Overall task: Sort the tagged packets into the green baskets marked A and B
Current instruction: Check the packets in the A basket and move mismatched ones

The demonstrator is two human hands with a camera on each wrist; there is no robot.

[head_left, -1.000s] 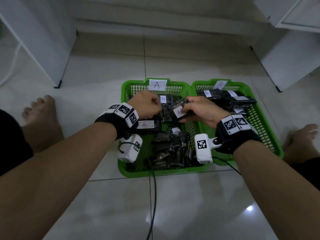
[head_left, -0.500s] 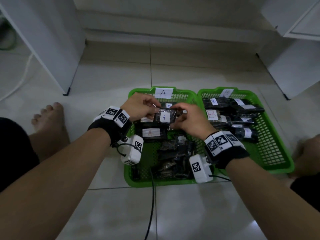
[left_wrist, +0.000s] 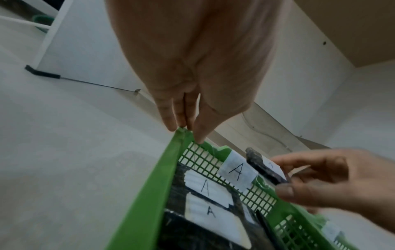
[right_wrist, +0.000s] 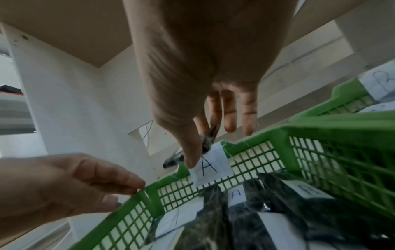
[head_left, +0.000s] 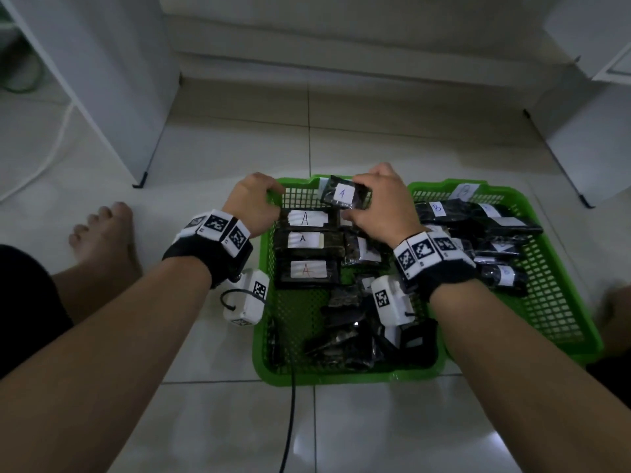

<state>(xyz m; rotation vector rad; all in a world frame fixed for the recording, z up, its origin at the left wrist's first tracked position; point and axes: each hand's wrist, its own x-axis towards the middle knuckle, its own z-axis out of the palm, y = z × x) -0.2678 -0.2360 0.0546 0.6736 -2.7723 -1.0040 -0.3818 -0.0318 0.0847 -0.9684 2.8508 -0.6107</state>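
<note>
Two green baskets stand side by side on the floor tiles. Basket A (head_left: 341, 377) holds a column of three dark packets tagged A (head_left: 304, 240), with a loose heap of dark packets (head_left: 348, 336) nearer me. Basket B (head_left: 546, 349) holds packets tagged B (head_left: 478, 216). My right hand (head_left: 379, 206) pinches a dark packet tagged A (head_left: 345, 194) (right_wrist: 208, 137) above basket A's far rim, by its A label (right_wrist: 210, 166). My left hand (head_left: 254, 203) pinches that basket's far left corner rim (left_wrist: 181, 131).
My bare feet (head_left: 102, 233) lie on either side of the baskets. A white cabinet (head_left: 102, 80) stands at the far left and another (head_left: 587, 131) at the far right. A black cable (head_left: 290, 421) runs from basket A toward me.
My left hand let go of the A packet and moved left to the basket's corner rim. My right hand carried the packet up and toward the far rim.
</note>
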